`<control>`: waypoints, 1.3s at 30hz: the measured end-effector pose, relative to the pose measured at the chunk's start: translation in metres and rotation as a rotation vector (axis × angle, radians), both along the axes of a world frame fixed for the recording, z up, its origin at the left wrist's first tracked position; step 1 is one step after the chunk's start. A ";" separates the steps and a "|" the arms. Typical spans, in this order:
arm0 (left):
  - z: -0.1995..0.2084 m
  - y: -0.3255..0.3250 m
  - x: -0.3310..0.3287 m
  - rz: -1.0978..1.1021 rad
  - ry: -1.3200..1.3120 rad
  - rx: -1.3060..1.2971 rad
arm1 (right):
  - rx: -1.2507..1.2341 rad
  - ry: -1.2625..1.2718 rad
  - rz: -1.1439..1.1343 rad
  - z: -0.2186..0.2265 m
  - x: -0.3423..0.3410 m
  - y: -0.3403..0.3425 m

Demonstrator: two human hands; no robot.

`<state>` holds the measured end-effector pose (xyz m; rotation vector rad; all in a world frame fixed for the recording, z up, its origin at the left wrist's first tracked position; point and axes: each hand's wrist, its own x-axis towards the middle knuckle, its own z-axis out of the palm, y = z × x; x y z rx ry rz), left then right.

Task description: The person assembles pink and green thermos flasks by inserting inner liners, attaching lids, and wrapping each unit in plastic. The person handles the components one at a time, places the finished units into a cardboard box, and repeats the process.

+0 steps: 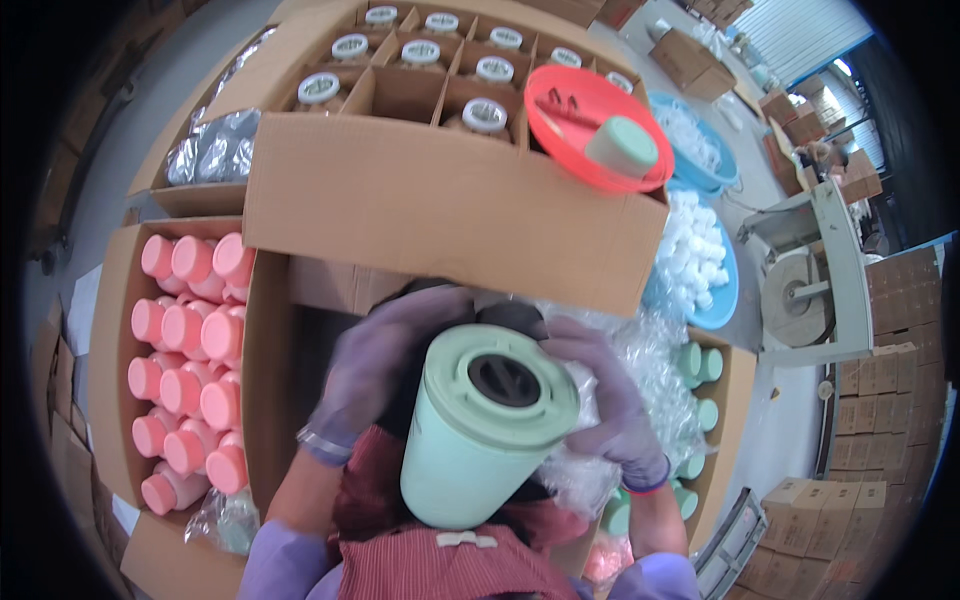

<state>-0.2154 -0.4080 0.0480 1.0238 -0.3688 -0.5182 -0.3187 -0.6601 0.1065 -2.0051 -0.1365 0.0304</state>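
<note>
A mint green cylindrical container (455, 440) leans in front of my body, its round top toward me, with a black disc (505, 380) set in the centre. My right hand (612, 405), in a thin purple glove, curves around the container's right side near the rim. On the other side, my left hand (385, 355), gloved alike, is smeared by motion. Its fingers reach past the far left of the rim and are partly hidden, so I cannot make out whether they touch it. Dark cloth shows behind the container.
A carton of pink-capped bottles (185, 385) stands left. Ahead, a divided carton (450, 200) holds jars with white lids; a red basin (600, 130) with a green cup sits on its corner. Plastic-wrapped green containers (700, 365) and a blue basin of white pieces (700, 255) stand right.
</note>
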 end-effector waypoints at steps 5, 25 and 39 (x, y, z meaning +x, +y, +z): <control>-0.046 0.049 0.020 -0.143 -0.057 -0.630 | -0.310 0.161 -0.427 -0.033 -0.022 -0.065; -0.041 0.000 0.072 0.383 0.236 -0.460 | -0.963 0.138 -0.227 -0.044 0.340 0.004; -0.001 -0.061 0.163 -0.317 0.305 -0.908 | -1.047 -0.836 -0.085 0.106 0.218 0.047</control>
